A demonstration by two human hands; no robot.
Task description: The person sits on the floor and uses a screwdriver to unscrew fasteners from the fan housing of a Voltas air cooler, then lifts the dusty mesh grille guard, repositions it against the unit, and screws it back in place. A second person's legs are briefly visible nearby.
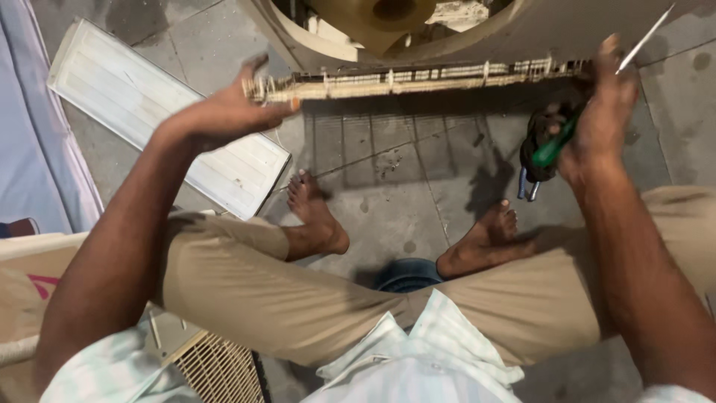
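Note:
A beige appliance housing (477, 37) with a slatted lower edge (418, 78) is tilted up in front of me. My left hand (231, 112) grips the left end of that slatted edge. My right hand (600, 123) presses against the right end while holding a green-handled screwdriver (556, 145), its thin metal shaft (645, 37) pointing up and right. A dark bundle of tools with blue-handled pliers (528, 183) hangs below that hand. I sit on a low blue stool (406, 275), with my bare feet on the floor.
A white louvred panel (149, 104) lies flat on the concrete floor (403, 186) at the left. A beige grille part (216, 366) rests by my left thigh. Cardboard (22, 276) and a pale cloth (30, 112) sit at the far left.

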